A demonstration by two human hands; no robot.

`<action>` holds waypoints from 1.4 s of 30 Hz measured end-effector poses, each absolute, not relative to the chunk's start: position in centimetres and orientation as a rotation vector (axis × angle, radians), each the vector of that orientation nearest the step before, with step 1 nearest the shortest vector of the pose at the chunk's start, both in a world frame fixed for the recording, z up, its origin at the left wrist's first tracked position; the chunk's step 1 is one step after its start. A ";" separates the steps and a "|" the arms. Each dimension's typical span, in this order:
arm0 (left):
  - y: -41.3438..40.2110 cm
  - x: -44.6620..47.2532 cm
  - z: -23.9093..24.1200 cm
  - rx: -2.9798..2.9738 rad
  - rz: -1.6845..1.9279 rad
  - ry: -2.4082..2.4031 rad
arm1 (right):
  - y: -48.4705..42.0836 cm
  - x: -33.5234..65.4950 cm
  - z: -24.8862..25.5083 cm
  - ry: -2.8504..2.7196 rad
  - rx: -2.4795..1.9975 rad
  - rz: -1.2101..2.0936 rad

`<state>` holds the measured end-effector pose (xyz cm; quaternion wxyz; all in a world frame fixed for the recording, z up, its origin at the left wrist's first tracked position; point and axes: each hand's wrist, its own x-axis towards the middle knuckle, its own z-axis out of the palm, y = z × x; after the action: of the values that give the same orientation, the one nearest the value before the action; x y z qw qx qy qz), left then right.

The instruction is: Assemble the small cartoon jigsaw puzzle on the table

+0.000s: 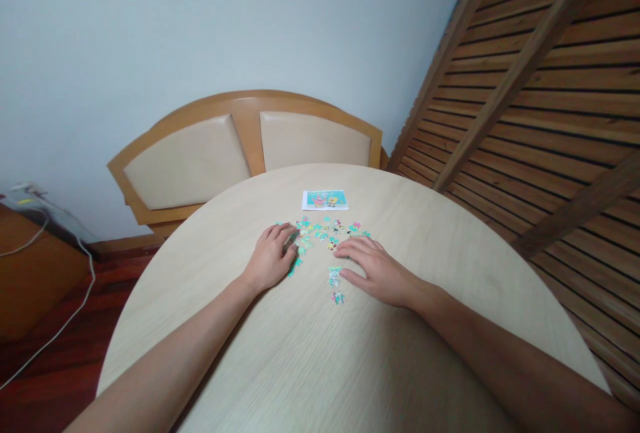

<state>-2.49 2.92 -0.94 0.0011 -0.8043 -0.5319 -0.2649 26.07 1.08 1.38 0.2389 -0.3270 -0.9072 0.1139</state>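
Loose jigsaw puzzle pieces [321, 235], mostly turquoise with bits of pink and yellow, lie scattered on the table between and beyond my hands. My left hand [273, 256] rests at the left side of this scatter, fingers stretched over some of the pieces. On the right, my right hand [374, 266] is spread low over the tabletop, its thumb close to a small joined group of pieces [335, 277]. Just nearer to me lies another small bit of puzzle [339, 297]. Behind the scatter is a picture card [326, 200] with cartoon figures on turquoise.
The round, pale wooden table [270, 373] carries everything. Past its far edge stands a wooden headboard with cream panels [315, 139] against a wall. Slatted wood [540, 93] leans at the right. A white cable [83, 299] hangs by a brown cabinet [35, 273] at left.
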 end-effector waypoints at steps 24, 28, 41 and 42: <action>1.9 -2.0 0.5 -2.761 -0.944 -1.609 | 0.8 26.0 1.5 -2.536 -0.941 0.394; 1.7 -1.7 0.5 -2.731 -0.999 -1.704 | 0.6 25.9 1.5 -2.529 -0.913 0.395; 1.4 -0.7 0.3 -2.746 -1.018 -1.649 | 0.2 25.3 1.5 -2.510 -0.888 0.358; 1.2 -0.6 0.4 -2.759 -0.973 -1.609 | 0.2 25.3 1.4 -2.509 -0.885 0.351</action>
<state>-0.65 1.17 0.39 -0.0986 -0.8223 -0.4796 -0.2899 25.31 0.24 1.45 0.2272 -0.3212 -0.9105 0.1273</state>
